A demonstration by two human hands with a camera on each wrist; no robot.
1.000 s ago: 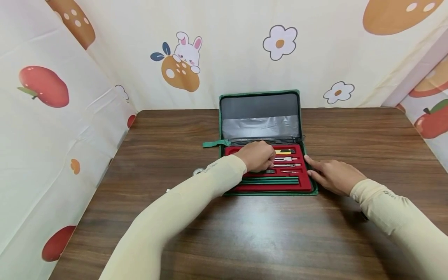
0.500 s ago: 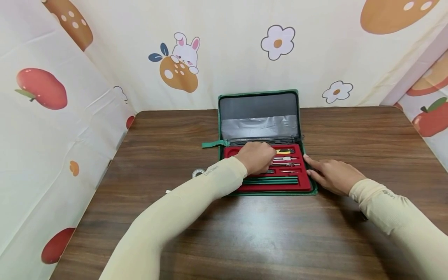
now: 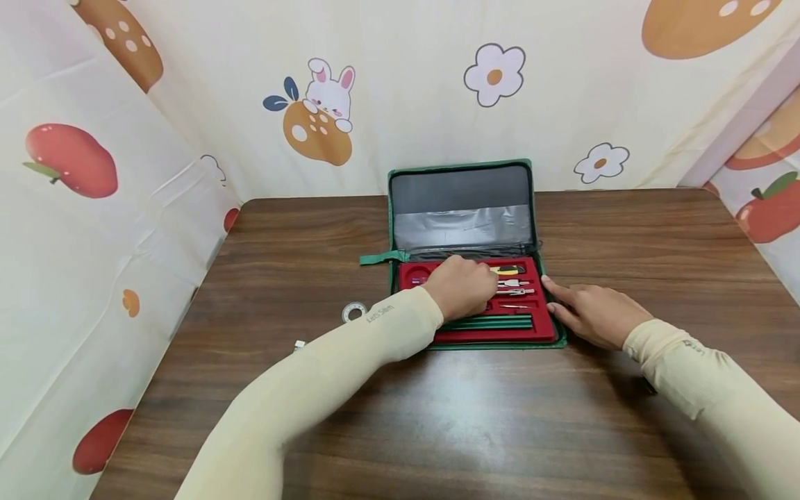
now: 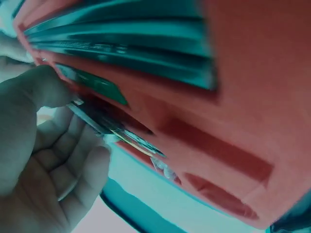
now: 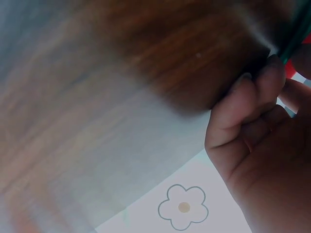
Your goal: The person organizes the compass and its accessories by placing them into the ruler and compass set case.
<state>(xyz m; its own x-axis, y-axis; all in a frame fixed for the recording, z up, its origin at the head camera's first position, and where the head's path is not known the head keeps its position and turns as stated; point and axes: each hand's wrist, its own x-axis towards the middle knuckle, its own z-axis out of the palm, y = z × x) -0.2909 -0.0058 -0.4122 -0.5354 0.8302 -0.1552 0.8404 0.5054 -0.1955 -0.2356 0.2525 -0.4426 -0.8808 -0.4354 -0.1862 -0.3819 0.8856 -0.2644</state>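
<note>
An open green zip case (image 3: 500, 346) with a red tray (image 3: 542, 326) lies on the table. Inside, my left hand (image 3: 462, 285) reaches over the middle of the tray, covering several slots. In the left wrist view, my left thumb and fingers (image 4: 43, 90) pinch the end of a slim metal compass (image 4: 92, 119) at its slot. The compass's other end (image 3: 519, 292) shows beyond the knuckles in the head view. My right hand (image 3: 596, 312) rests at the case's right edge, index finger and thumb touching its side.
Green triangular scale rulers (image 3: 494, 322) fill the tray's near slot. A yellow cutter (image 3: 506, 270) and another metal drafting tool (image 3: 512, 282) lie in farther slots. On the table left of the case are a white ring-shaped roll (image 3: 354, 312) and a small white piece (image 3: 299, 344).
My left hand has shifted slightly right over the tray, uncovering part of its left slots. The compass end has moved a little right and away. My right hand stays at the case edge.
</note>
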